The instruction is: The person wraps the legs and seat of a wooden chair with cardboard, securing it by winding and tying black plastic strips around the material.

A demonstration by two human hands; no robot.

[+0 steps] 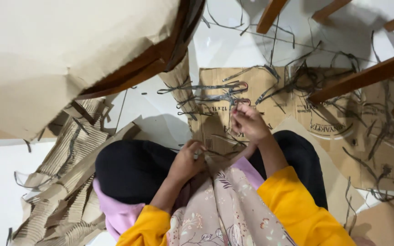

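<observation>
I sit on the floor with my knees apart. My left hand (187,160) pinches the end of a brown cardboard strip (219,160) that lies across my lap. My right hand (249,122) is raised a little farther out, its fingers closed at the red handle loops of a pair of scissors (239,86) whose blades point left over a flat cardboard sheet (215,120). Thin dark cut slivers (297,75) lie scattered on that sheet.
A heap of torn corrugated cardboard (64,182) lies at my left. A large cardboard-covered wooden piece (46,50) hangs overhead at upper left. Wooden chair legs (365,75) cross the upper right above printed cardboard sheets (379,150) on the white tile floor (233,43).
</observation>
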